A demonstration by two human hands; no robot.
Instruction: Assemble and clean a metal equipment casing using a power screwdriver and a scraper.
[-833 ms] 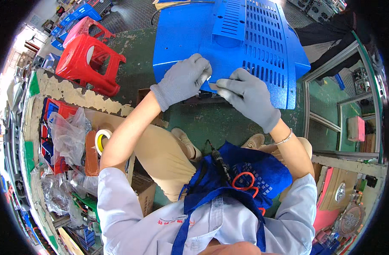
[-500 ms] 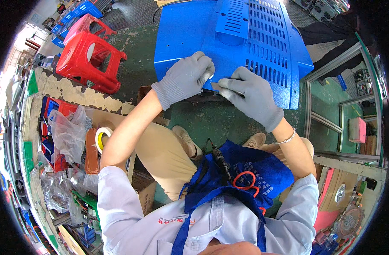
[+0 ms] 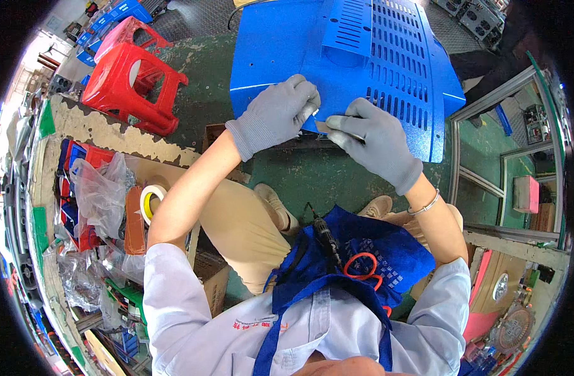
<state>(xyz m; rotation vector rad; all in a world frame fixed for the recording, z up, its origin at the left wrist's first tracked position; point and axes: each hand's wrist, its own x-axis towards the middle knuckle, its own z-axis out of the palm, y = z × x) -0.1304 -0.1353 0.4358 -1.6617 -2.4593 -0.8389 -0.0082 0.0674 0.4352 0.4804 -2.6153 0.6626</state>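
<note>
Both my hands wear grey knit gloves and meet at the near edge of a blue slotted metal cover. My left hand is closed in a pinch at that edge; a small whitish bit shows at its fingertips, too small to name. Between the thumb and fingers of my right hand is a thin, flat, grey-brown blade-like piece. Its tip points left toward my left fingertips, close to the cover's edge. The rest of that piece is hidden inside the glove.
Red plastic stools stand at the left. A shelf beside my left arm holds a tape roll and clear plastic bags. A glass-paned metal frame stands at the right. A black pen-like tool with an orange coiled cord lies on my blue apron.
The cover and both hands sit slightly further right in the picture. My grips look the same, and the flat piece stays at the cover's edge.
</note>
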